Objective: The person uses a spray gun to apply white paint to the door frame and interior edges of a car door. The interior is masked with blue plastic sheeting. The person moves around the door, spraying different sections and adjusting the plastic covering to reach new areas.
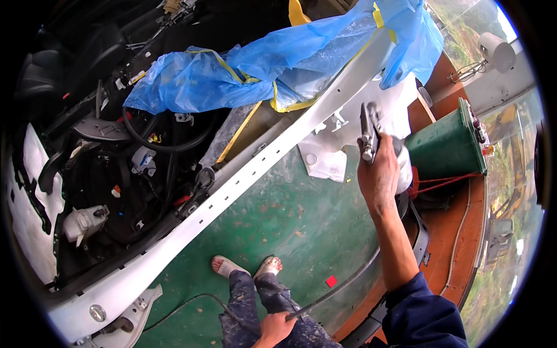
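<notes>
My right hand is raised at the right, closed around a metal spray gun. Its whitish cup shows partly beside the hand. Low in the view, my left hand is wrapped around a grey air hose in front of my legs. The hose runs up toward the right forearm, and its upper end is hidden. A long white car body panel with a row of small holes stretches diagonally to the left of the gun. Blue plastic film, edged with yellow tape, covers its upper part.
Left of the panel lies the car's stripped interior, with cables and a white plastic reservoir. A green bin stands at the right, near the windows. White sheeting and a red scrap lie on the green floor.
</notes>
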The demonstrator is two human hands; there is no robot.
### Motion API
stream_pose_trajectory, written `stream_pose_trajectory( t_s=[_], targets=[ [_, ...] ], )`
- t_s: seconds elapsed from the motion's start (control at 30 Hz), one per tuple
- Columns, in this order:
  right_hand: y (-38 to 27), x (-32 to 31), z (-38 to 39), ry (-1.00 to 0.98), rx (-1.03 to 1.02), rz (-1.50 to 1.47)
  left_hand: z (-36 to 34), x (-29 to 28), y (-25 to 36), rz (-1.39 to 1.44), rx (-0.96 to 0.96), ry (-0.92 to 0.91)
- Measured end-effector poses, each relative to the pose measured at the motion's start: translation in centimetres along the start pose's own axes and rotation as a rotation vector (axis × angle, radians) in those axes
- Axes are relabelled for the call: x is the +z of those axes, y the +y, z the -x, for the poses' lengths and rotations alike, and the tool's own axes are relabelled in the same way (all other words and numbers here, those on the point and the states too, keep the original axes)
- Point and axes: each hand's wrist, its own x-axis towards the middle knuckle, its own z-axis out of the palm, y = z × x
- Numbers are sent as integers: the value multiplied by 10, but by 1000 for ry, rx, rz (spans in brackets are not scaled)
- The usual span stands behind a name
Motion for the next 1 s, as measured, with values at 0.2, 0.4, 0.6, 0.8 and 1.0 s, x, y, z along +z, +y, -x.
stream_pose_trajectory(
  t_s=[0.2,0.4,0.6,0.8,1.0],
  targets=[
    [9,5,-23,-191,263,113,-12,4,2,13,71,10],
    [14,3,2,-108,140,62,0,1,-11,-1,59,-3],
    [-12,-5,-31,-74,175,81,-13,0,4,20,48,26],
    [21,11,-12,-100,201,85,-2,-2,-14,-4,40,11],
    [-12,2,-12,-39,80,53,-4,-2,-7,17,65,56]
  ],
)
